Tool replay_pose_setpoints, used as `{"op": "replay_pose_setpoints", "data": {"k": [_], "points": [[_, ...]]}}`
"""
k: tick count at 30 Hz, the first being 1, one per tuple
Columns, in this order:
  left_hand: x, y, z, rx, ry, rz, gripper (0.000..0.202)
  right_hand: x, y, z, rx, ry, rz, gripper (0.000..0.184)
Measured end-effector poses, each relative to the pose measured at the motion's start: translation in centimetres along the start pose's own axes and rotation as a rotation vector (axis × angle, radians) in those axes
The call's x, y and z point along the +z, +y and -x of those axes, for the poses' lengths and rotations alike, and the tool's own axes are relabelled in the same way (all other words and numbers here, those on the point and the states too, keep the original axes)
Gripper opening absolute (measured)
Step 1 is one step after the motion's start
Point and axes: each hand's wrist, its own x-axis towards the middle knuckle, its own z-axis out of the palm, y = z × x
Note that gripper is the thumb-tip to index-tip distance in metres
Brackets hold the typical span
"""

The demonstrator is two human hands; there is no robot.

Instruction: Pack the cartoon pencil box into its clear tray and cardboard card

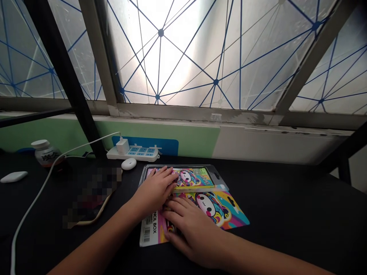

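Two bare hands lie flat and open, gripping nothing, on a pencil box package (190,177) atop a black surface (275,206): the left hand (153,191) on its transparent plastic blister (220,176), the right hand (195,233) across its cartoon-printed card (220,208). The card's corner juts toward open black surface to the right, while a white power strip (133,152) sits just past the blister's far edge, a white earbud case (129,164) near its left corner.

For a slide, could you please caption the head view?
Left hand on clear blister pack, right hand on pencil-box card.
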Motion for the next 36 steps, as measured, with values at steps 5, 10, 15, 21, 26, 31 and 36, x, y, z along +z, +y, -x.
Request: {"op": "replay_pose_setpoints", "data": {"k": [5, 10, 15, 21, 26, 31, 36], "points": [[-1.0, -0.4, 0.4, 0.056, 0.181, -0.010, 0.034, -1.5, 1.2, 0.4, -0.097, 0.227, 0.133, 0.025], [-1.6, -2.3, 0.6, -0.094, 0.164, -0.030, 0.055, -5.2, 7.1, 0.5, 0.234, 0.273, 0.259, 0.029], [-0.9, -2.9, 0.4, -0.170, 0.056, 0.005, 0.067, -6.7, 12.9, 0.9, 0.308, 0.168, 0.157, 0.034], [-0.6, -2.9, 0.4, -0.182, 0.053, 0.026, 0.067, -6.8, 13.9, 1.0, 0.353, 0.123, 0.159, 0.044], [-0.6, -2.9, 0.2, -0.171, 0.078, 0.065, 0.067, -7.9, 13.8, 0.3, 0.401, -0.007, 0.163, 0.064], [-0.7, -2.8, 0.2, -0.167, 0.106, 0.122, 0.065, -8.3, 13.6, -0.4, 0.418, -0.035, 0.181, 0.068], [-0.6, -3.0, 0.3, -0.219, 0.159, 0.207, 0.067, -8.2, 13.5, -0.5, 0.400, 0.029, 0.207, 0.060]]}}
